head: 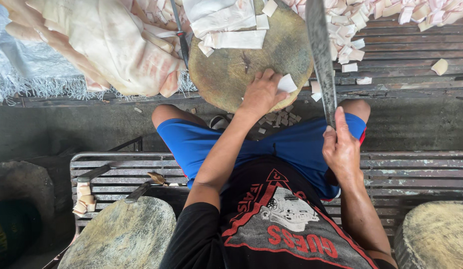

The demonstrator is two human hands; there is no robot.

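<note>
On the round wooden chopping block [241, 65], at its 5 o'clock edge, a white square of pork fat [287, 83] lies under the fingertips of the left hand [261, 93], fingers spread flat, pinning it. At 3 o'clock from it the right hand [342, 148] is clenched around the handle of a long cleaver [321, 55], blade pointing toward 12. Cut strips [231, 30] cover the block's 12 o'clock side; diced pieces [351, 35] are heaped at 2, whole slabs [107, 45] at 10.
</note>
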